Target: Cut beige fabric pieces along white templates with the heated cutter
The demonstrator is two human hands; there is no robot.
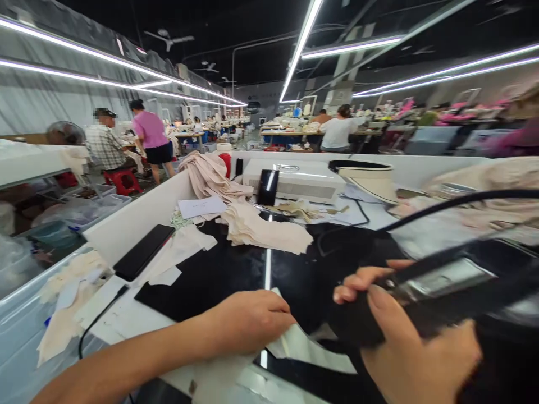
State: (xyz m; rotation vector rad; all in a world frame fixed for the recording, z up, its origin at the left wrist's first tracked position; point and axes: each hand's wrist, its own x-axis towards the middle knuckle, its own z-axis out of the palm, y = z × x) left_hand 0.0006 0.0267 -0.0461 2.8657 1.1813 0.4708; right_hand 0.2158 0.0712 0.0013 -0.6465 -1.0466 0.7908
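Note:
My left hand [256,320] is closed over a pale cream-green fabric piece [311,350], low over a glossy black work surface [244,269]. The fabric trails to the right from under my fingers. To the right, my right hand [404,331] is curled, thumb and fingers close together, at the front end of a dark machine arm [497,275] bearing a silver plate [450,278]. Motion blurs this area, and what my right fingers grip cannot be made out. A stack of cream cut fabric pieces [269,230] lies beyond my left hand.
A black phone [144,252] lies at left; another phone [268,188] stands upright before a white box [298,179]. Draped beige fabric [210,174] covers the white partition's corner. A cream round container [366,177] stands behind. A black hose [458,205] arches at right. Several people sit or stand beyond.

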